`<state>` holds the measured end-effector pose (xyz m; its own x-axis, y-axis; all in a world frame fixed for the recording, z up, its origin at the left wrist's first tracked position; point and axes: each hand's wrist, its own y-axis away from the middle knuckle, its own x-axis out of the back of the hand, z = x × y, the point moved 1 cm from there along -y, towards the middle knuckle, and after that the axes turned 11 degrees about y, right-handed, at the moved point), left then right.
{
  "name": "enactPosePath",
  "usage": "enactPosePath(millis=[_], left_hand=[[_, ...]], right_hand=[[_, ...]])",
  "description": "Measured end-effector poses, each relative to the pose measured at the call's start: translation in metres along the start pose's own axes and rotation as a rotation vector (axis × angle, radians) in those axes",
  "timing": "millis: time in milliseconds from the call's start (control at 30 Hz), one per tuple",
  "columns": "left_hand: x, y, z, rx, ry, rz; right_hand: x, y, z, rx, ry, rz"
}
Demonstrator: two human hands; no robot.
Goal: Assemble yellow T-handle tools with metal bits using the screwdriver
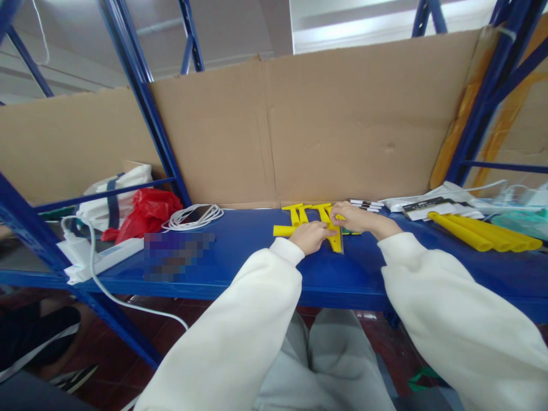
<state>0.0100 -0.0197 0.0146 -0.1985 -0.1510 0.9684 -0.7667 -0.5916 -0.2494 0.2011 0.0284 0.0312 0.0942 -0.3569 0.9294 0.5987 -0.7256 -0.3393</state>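
Note:
Both hands meet over a flat yellow piece (pixel 335 244) on the blue shelf, its lower end narrowing toward me. A clear strip edges its right side. My left hand (pixel 311 237) comes in from the left, fingers closed against the yellow piece. Just beyond it, my right hand (pixel 349 216) is closed at the piece's upper end, fingertips bent down; the exact grip is partly hidden. Behind my left hand lie several yellow T-shaped pieces (pixel 295 214). A yellow tube (pixel 282 230) sticks out to its left. Something green shows under my right hand.
Yellow tubes (pixel 483 231) lie at the right beside black-and-white packs (pixel 432 206). Black-and-white markers (pixel 367 205) rest near the cardboard wall (pixel 334 125). To the left are a coiled white cable (pixel 192 217), a red bag (pixel 149 214) and a power strip (pixel 111 257).

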Motion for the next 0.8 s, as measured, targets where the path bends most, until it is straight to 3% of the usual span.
enactPosePath(millis=[300,467,800], left_hand=[[0.0,0.0,-0.001,-0.019,0.006,0.019],[0.0,0.0,-0.002,-0.029,-0.007,0.02],[0.0,0.001,-0.001,-0.022,0.041,0.046]], right_hand=[[0.004,-0.001,-0.004,0.004,0.037,-0.058],[0.003,-0.001,-0.001,-0.046,-0.049,0.042],[-0.008,0.002,0.01,-0.157,-0.206,0.115]])
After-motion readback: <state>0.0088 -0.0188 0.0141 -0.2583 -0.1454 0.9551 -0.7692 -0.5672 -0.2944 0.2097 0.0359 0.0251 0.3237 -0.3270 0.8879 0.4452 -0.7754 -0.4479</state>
